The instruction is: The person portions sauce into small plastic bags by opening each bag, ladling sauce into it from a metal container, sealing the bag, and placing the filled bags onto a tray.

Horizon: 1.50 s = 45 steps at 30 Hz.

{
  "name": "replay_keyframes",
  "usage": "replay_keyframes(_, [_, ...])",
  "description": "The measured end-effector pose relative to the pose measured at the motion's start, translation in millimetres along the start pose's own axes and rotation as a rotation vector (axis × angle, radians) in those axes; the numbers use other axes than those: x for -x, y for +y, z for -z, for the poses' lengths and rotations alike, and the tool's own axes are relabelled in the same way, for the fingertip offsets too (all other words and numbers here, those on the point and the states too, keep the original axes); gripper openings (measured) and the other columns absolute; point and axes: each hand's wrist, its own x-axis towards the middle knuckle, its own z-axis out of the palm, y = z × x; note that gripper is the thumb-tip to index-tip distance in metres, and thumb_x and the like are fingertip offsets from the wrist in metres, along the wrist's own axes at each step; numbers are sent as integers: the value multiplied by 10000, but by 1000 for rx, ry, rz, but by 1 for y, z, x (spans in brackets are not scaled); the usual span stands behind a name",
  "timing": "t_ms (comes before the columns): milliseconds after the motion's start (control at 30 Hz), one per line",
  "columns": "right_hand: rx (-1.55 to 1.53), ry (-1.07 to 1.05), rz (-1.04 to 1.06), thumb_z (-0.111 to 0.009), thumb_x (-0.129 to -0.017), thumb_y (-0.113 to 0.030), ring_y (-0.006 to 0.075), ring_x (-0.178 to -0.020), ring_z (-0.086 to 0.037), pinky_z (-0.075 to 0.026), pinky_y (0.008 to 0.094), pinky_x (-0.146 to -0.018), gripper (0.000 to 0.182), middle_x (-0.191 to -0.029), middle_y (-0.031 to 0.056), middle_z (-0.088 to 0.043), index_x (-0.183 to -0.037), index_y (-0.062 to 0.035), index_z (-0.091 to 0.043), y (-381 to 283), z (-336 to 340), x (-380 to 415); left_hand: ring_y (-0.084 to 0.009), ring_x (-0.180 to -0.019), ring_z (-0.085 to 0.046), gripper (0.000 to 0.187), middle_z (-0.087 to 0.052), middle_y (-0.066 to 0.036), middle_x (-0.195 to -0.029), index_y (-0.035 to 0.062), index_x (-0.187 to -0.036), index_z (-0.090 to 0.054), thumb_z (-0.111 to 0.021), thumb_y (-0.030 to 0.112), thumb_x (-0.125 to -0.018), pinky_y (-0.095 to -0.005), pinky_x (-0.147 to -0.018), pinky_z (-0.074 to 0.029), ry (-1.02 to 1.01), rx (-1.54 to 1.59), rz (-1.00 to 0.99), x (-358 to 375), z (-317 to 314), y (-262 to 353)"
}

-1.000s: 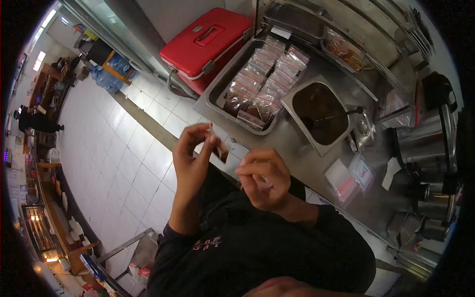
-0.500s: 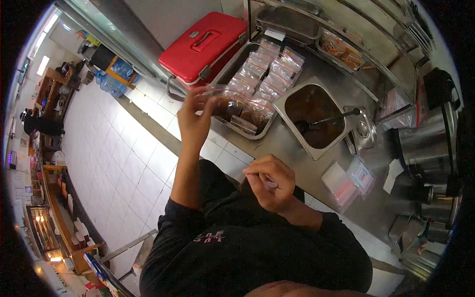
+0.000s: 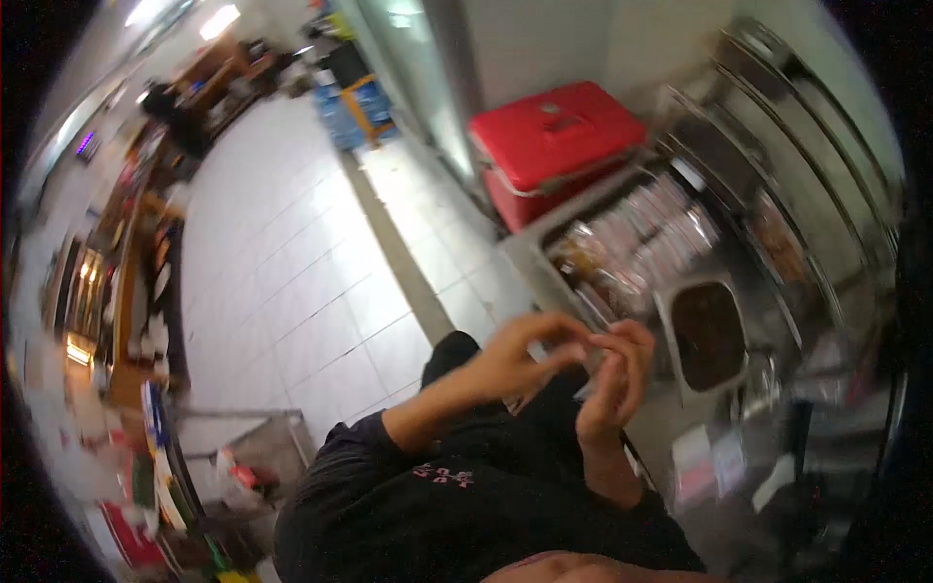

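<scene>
My left hand (image 3: pixel 530 358) and my right hand (image 3: pixel 614 384) meet in front of my body, near the counter's edge. The left thumb and fingers close in a curved pinch against the right fingertips; anything between them is too blurred to name. My right hand is curled, with a small bit of clear plastic showing at its palm side. Just beyond the hands, a metal tray (image 3: pixel 533 260) holds rows of filled clear zip bags (image 3: pixel 649 225). To its right sits a steel pan (image 3: pixel 743 367) of brown sauce (image 3: pixel 708 335).
A red cooler box (image 3: pixel 559 136) stands behind the tray. Flat packs of bags (image 3: pixel 695 462) lie on the counter at right, below a metal rack (image 3: pixel 826 185). White floor tiles (image 3: pixel 292 262) stretch away at left, where another person (image 3: pixel 175 121) in dark clothing stands far back.
My view has swung left, so the counter sits further right. My left hand has come away from the bag tray and joined my right hand, which has risen.
</scene>
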Motion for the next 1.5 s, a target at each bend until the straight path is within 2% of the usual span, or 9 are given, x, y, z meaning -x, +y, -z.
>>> replay_keyframes(100, [-135, -77, -163, -413, -1018, -276, 247, -1130, -491, -408, 407, -940, 379, -1197, 175, -530, -1080, 4, -660, 0, -22, 6, -208, -953, -668, 238, -703, -97, -1024, 16, -1121, -663, -719, 92, -902, -337, -877, -514, 40, 50, -119, 28, -8, 8])
replay_keyframes(267, [-52, -219, -83, -433, -1011, -279, 246, -1125, -498, -426, 388, -909, 358, -1197, 161, -524, -1116, -6, -639, -14, -40, 1, -195, -946, -676, 225, -706, -93, -998, 22, -1081, -677, -745, 101, -882, -330, -843, -517, 179, -52, -170, 53, -1, -7])
replay_keyframes(467, [-149, -300, -10, -623, -964, -219, 214, -1008, -559, -470, 345, -842, 289, -1101, 129, -572, -1150, 2, -617, -17, -41, 7, -105, -866, -657, 165, -693, -30, -876, 19, -969, -667, -775, 98, -872, -293, -816, -527, 223, 233, 56, 61, 5, -12])
replay_keyframes(633, [-168, -223, -41, -759, -894, -129, 152, -803, -590, -487, 300, -729, 305, -911, 76, -625, -1136, -3, -623, -18, -33, 13, -89, -832, -631, 178, -656, 4, -833, 34, -941, -654, -795, 101, -854, -278, -801, -521, 293, 194, 23, 56, 3, -13])
replay_keyframes(833, [-82, -239, -78, -753, -908, -115, 114, -690, -592, -488, 272, -653, 193, -769, 50, -645, -1049, -11, -671, 10, -32, 6, -77, -874, -600, 205, -637, -9, -919, 38, -960, -646, -799, 139, -869, -265, -800, -511, 149, 150, 61, 46, 19, -25])
replay_keyframes(900, [-96, -214, -142, -748, -913, -113, 110, -696, -594, -492, 275, -656, 158, -786, 50, -655, -1014, -12, -682, 21, -43, 4, -90, -970, -596, 200, -637, -33, -1043, 28, -1021, -661, -757, 173, -921, -280, -842, -508, 40, 252, 71, 44, 30, -36])
replay_keyframes(1133, [-33, -242, -230, -722, -937, -137, 109, -758, -595, -490, 287, -694, 128, -852, 46, -678, -922, -15, -688, 17, -61, -14, -108, -955, -653, 205, -713, -40, -1013, 12, -1078, -700, -755, 119, -912, -284, -871, -528, -97, 382, 70, 44, 90, -48])
replay_keyframes(1333, [-227, -162, -442, -671, -966, -163, 88, -764, -517, -408, 230, -684, 152, -829, 25, -608, -943, -14, -653, 35, -58, -2, -111, -882, -690, 226, -733, -63, -963, -10, -1050, -701, -796, 52, -854, -269, -831, -554, 36, 622, 91, 40, 93, -64])
replay_keyframes(1500, [-221, -88, -403, -693, -954, -156, 106, -785, -538, -430, 246, -687, 159, -866, 40, -588, -989, -10, -638, 27, -49, 12, -118, -849, -707, 228, -739, -62, -920, -15, -1039, -704, -804, 50, -844, -274, -810, -574, 167, 649, 117, 43, 89, -66])
